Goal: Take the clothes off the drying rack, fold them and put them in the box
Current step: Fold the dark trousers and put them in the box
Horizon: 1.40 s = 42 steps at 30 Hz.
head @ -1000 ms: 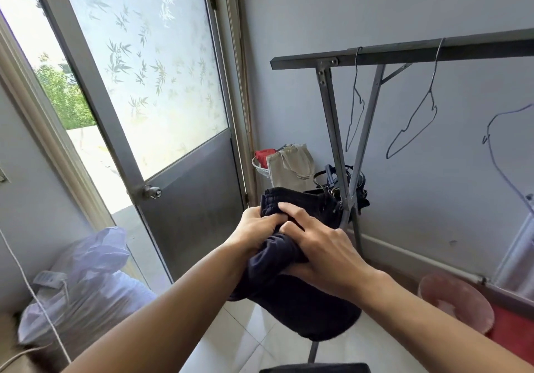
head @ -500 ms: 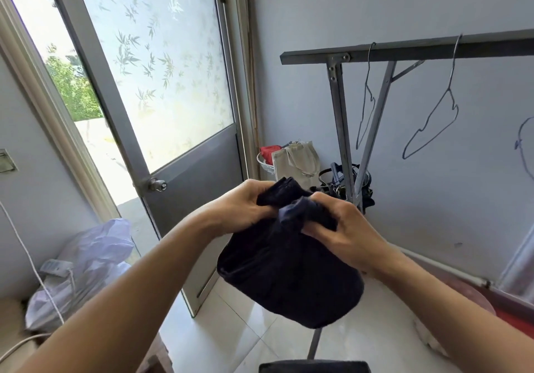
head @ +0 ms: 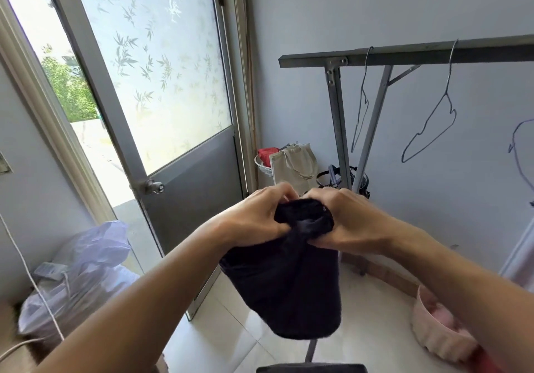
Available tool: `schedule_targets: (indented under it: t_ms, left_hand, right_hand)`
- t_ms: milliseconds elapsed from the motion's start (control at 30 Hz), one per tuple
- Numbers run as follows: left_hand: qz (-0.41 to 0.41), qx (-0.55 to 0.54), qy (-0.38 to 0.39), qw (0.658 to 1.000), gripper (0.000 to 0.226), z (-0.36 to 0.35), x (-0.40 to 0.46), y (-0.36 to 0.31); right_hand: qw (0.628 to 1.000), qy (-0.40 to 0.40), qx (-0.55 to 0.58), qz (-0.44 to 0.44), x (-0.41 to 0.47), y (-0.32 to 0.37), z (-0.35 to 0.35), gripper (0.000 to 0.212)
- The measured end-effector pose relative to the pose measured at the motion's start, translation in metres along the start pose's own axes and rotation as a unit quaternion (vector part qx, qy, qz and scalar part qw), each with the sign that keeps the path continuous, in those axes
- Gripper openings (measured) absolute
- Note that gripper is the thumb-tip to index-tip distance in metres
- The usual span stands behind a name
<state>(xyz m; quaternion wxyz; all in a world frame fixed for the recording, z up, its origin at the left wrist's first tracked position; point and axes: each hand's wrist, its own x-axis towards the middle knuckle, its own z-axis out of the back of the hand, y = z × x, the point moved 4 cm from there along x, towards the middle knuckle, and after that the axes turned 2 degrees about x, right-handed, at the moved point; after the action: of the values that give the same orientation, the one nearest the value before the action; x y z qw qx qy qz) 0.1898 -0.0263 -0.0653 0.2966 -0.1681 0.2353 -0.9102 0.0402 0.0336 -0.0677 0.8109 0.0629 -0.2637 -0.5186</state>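
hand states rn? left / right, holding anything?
Left hand: closed, gripping the top of the dark garment.
Right hand: closed, gripping the same bunched top edge from the other side.

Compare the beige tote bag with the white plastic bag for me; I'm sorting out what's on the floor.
The beige tote bag stands upright by the far wall, with strap handles; the white plastic bag slumps crumpled beside the door, nearer the camera. The tote is opaque canvas-like cloth; the plastic bag is thin and translucent. Both sit on the floor.
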Motion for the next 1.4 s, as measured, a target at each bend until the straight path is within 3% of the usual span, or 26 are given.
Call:
schedule_targets:
  t_ms: [100, 200, 333, 400, 467, 533, 600, 667, 733, 800, 900, 1033, 1133, 1200, 1300, 1400]
  left_hand:
    - [0.040, 0.023, 0.016, 0.999, 0.041, -0.006, -0.010, 0.020]
    - [0.102, 0.131, 0.042, 0.985, 0.028, -0.011, -0.025, 0.046]
    - [0.136, 0.169, -0.035, 0.976, 0.010, -0.006, -0.033, 0.058]
    - [0.129, 0.035, -0.094, 0.987, 0.010, 0.003, -0.033, 0.061]
    - [0.116, -0.168, -0.114, 0.972, 0.019, 0.005, -0.034, 0.061]
    - [0.117, -0.380, -0.089, 0.913, 0.033, -0.002, -0.038, 0.059]
    - [0.144, -0.554, -0.045, 0.819, 0.055, -0.014, -0.042, 0.054]
    - [0.129, -0.641, -0.013, 0.756, 0.069, -0.021, -0.045, 0.049]
    - [0.074, -0.682, 0.015, 0.727, 0.095, -0.025, -0.047, 0.043]
    - [0.024, -0.657, 0.025, 0.753, 0.096, -0.025, -0.049, 0.036]
    - [0.038, -0.547, -0.032, 0.835, 0.052, -0.019, -0.047, 0.031]
    - [0.113, -0.537, -0.131, 0.826, 0.029, -0.008, -0.037, 0.040]
    - [0.108, -0.472, -0.175, 0.857, 0.017, -0.003, -0.028, 0.039]
    - [0.086, -0.410, -0.197, 0.886, 0.013, -0.001, -0.023, 0.034]
    - [0.042, -0.303, -0.201, 0.931, 0.012, -0.001, -0.014, 0.022]
    - [-0.001, -0.232, -0.185, 0.955, 0.014, -0.006, -0.003, 0.007]
  right_hand:
    - [0.999, -0.039, 0.003, 0.013, -0.014, -0.010, -0.006, 0.024]
    - [0.996, -0.085, 0.027, 0.007, -0.027, -0.020, -0.008, 0.033]
    - [0.994, -0.104, -0.021, -0.025, -0.039, -0.032, -0.009, 0.041]
    - [0.991, -0.110, 0.049, -0.055, -0.043, -0.036, -0.009, 0.038]
    - [0.977, -0.113, 0.164, -0.070, -0.042, -0.035, -0.009, 0.039]
    - [0.962, -0.109, 0.241, -0.071, -0.037, -0.029, -0.009, 0.033]
    - [0.946, -0.118, 0.295, -0.070, -0.031, -0.020, -0.007, 0.021]
    - [0.934, -0.133, 0.323, -0.072, -0.026, -0.015, -0.006, 0.019]
    - [0.928, -0.138, 0.336, -0.081, -0.023, -0.015, -0.006, 0.021]
    - [0.920, -0.148, 0.350, -0.099, -0.022, -0.016, -0.009, 0.022]
    - [0.904, -0.162, 0.378, -0.117, -0.020, -0.015, -0.013, 0.022]
    - [0.876, -0.138, 0.432, -0.163, -0.018, -0.020, -0.016, 0.025]
    - [0.878, -0.084, 0.419, -0.215, -0.016, -0.029, -0.015, 0.043]
    - [0.921, -0.059, 0.326, -0.206, -0.014, -0.027, -0.007, 0.060]
    - [0.987, -0.010, 0.121, -0.109, -0.007, -0.002, 0.005, 0.099]
    - [0.996, 0.019, -0.049, -0.067, 0.007, 0.023, -0.007, 0.129]
